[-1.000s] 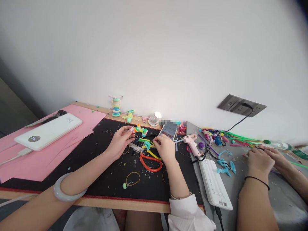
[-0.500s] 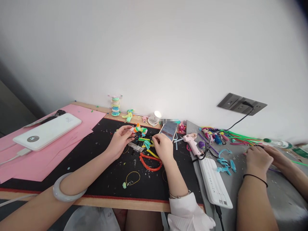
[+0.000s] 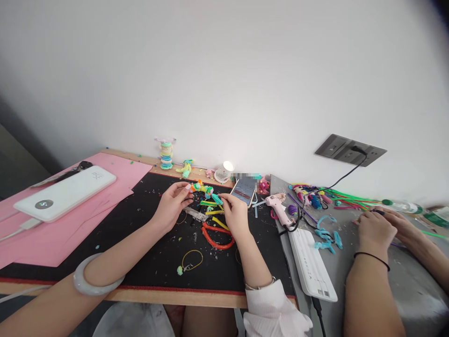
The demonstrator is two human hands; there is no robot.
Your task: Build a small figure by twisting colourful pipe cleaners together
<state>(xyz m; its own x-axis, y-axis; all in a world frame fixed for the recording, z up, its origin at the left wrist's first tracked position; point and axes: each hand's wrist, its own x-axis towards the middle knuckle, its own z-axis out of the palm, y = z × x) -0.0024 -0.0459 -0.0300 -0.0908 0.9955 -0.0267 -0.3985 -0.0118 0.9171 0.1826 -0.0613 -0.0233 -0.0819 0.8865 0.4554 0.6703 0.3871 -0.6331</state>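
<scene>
My left hand (image 3: 172,202) pinches a fuzzy pipe-cleaner piece (image 3: 202,188) twisted in orange, white, green and yellow. Just right of it, my right hand (image 3: 234,209) has its fingers closed on a small turquoise pipe-cleaner piece (image 3: 217,199), held near the end of the multicoloured one. I cannot tell whether the two touch. Below the hands, on the black mat (image 3: 147,262), are a bent red pipe cleaner (image 3: 207,238), short yellow pieces (image 3: 220,223) and a translucent-handled tool (image 3: 195,214). A thin cord loop with a pale green tuft (image 3: 192,259) lies nearer me.
A phone (image 3: 243,189) and paper cup (image 3: 224,172) stand behind. To the right are a pink glue gun (image 3: 279,208), a white power strip (image 3: 312,267) and another person's hands (image 3: 379,229). On the left, a white power bank (image 3: 70,192) rests on pink paper (image 3: 70,234).
My right hand has lifted the turquoise piece from the mat and brought it up toward the multicoloured piece. My left hand still grips its piece; the view has shifted slightly.
</scene>
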